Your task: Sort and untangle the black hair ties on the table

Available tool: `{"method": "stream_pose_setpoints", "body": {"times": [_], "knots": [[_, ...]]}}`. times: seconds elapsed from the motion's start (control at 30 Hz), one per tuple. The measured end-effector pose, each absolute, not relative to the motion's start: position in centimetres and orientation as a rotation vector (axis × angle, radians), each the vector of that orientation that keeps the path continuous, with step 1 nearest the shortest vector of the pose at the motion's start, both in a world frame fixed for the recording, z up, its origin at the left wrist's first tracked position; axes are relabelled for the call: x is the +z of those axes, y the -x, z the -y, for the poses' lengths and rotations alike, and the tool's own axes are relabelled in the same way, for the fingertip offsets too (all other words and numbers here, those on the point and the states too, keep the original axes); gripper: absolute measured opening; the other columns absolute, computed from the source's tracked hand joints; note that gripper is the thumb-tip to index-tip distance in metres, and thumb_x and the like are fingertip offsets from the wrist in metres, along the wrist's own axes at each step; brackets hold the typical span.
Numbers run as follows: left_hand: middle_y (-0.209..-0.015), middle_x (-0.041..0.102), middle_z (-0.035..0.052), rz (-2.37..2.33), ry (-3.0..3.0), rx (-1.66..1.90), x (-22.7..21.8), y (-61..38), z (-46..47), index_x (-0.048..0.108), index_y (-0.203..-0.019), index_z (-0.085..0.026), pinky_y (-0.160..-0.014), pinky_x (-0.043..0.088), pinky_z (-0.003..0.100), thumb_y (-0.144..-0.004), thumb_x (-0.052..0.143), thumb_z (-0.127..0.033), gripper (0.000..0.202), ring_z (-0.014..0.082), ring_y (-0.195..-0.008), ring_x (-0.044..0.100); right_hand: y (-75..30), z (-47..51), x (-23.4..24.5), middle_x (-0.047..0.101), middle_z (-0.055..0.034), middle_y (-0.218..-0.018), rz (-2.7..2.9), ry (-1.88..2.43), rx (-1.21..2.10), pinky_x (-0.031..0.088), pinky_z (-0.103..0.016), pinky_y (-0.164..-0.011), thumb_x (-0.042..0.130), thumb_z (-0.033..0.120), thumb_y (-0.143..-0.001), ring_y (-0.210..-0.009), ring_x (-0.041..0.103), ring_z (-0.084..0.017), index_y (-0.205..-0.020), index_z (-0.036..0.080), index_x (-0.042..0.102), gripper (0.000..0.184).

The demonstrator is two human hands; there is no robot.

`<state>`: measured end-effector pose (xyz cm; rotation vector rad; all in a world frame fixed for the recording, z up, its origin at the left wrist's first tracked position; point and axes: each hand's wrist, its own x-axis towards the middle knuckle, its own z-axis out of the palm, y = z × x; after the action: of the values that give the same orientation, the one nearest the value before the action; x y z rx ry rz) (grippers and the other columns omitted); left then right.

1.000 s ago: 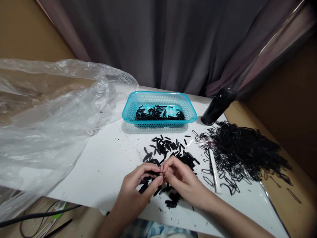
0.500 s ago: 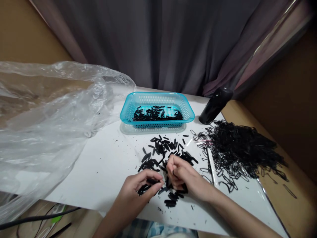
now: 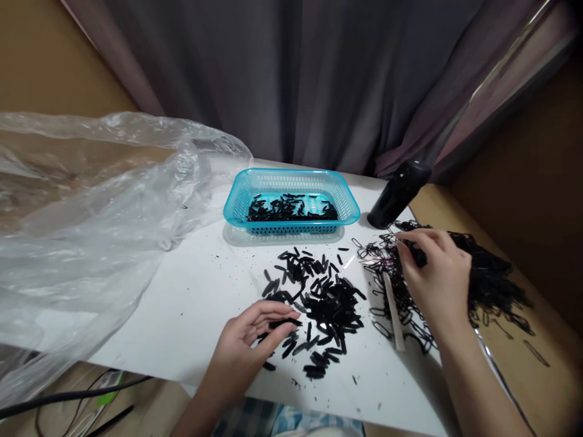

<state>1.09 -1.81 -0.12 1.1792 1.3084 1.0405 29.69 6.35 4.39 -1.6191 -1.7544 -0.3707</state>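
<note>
the left hand (image 3: pixel 246 337) pinches a black strip (image 3: pixel 286 322); the right hand (image 3: pixel 438 279) is at the pile of black loops (image 3: pixel 494 273).
the two hands are well apart. the strip is between the left thumb and fingers, by the left side of the heap of small pieces (image 3: pixel 334 303) on the white counter (image 3: pixel 159 328). the right hand is over the left part of the pile; i cannot tell if it holds a loop. a blue basket (image 3: pixel 291 224) sits past the heap.

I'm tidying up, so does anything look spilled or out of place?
Yes: a lone black loop lies on the brown tabletop, apart from the pile, and black specks are scattered on the white sheet like stray debris.
</note>
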Motion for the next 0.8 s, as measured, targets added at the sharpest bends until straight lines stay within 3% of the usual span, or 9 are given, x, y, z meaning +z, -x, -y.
{"method": "stream_pose_setpoints", "body": {"times": [0.13,0.23,0.33,0.43,0.57,0.67,0.8], "knots": [[-0.091,0.079,0.0039,-1.276,-1.132,1.072,-0.5,-1.1,1.7,0.066,-0.090,-0.020,-0.084,0.061,0.021,-0.078,0.074,-0.024,0.014,0.0174,-0.091,0.075,-27.7,-5.6,4.2,0.068,-0.0097,-0.106,1.852,1.587,-0.418,0.034,-0.045,-0.088,0.057,0.024,-0.093,-0.092,0.065,-0.028,-0.111,0.020,0.066,0.020],[-0.090,0.078,0.0045,-1.262,-1.099,1.079,-0.6,-1.1,1.8,0.065,-0.090,-0.019,-0.081,0.061,0.021,-0.079,0.074,-0.024,0.015,0.0170,-0.086,0.075,-27.2,-5.5,4.1,0.070,-0.0042,-0.094,1.932,1.521,-0.314,0.035,-0.041,-0.086,0.054,0.018,-0.094,-0.087,0.066,-0.023,-0.103,0.021,0.065,0.015],[-0.090,0.077,0.0047,-1.258,-1.074,1.075,-0.5,-1.2,1.8,0.065,-0.090,-0.019,-0.079,0.061,0.020,-0.080,0.073,-0.025,0.015,0.0168,-0.084,0.075,-27.8,-5.7,4.1,0.071,-0.0055,-0.098,1.939,1.525,-0.300,0.037,-0.040,-0.085,0.051,0.012,-0.091,-0.090,0.067,-0.024,-0.095,0.021,0.066,0.018],[-0.091,0.076,0.0040,-1.248,-1.072,1.079,-0.5,-1.2,1.9,0.065,-0.091,-0.019,-0.079,0.061,0.020,-0.081,0.073,-0.025,0.014,0.0173,-0.086,0.075,-28.6,-5.8,4.3,0.075,-0.0053,-0.092,1.881,1.550,-0.440,0.036,-0.049,-0.096,0.053,0.013,-0.089,-0.089,0.067,-0.027,-0.089,0.021,0.069,0.018],[-0.090,0.076,0.0029,-1.228,-1.074,1.088,-0.5,-1.2,2.0,0.066,-0.090,-0.019,-0.078,0.060,0.019,-0.081,0.072,-0.024,0.012,0.0168,-0.085,0.076,-28.8,-5.6,4.6,0.076,-0.0110,-0.088,1.759,1.614,-0.569,0.019,-0.066,-0.111,0.058,0.025,-0.092,-0.093,0.068,-0.032,-0.101,0.017,0.071,0.019],[-0.091,0.076,0.0028,-1.232,-1.049,1.081,-0.5,-1.2,2.0,0.065,-0.091,-0.020,-0.076,0.060,0.018,-0.081,0.072,-0.025,0.013,0.0166,-0.083,0.076,-28.2,-5.5,4.5,0.076,-0.0097,-0.086,1.857,1.556,-0.480,0.029,-0.063,-0.109,0.055,0.026,-0.096,-0.083,0.070,-0.027,-0.098,0.017,0.071,0.019],[-0.091,0.077,0.0035,-1.269,-1.060,1.076,-0.5,-1.2,1.9,0.066,-0.090,-0.019,-0.076,0.060,0.019,-0.081,0.073,-0.026,0.013,0.0173,-0.083,0.076,-26.5,-5.2,4.0,0.070,-0.0135,-0.114,1.997,1.392,-0.350,0.036,-0.061,-0.103,0.053,0.018,-0.095,-0.103,0.064,-0.031,-0.095,0.018,0.069,0.016]]}}
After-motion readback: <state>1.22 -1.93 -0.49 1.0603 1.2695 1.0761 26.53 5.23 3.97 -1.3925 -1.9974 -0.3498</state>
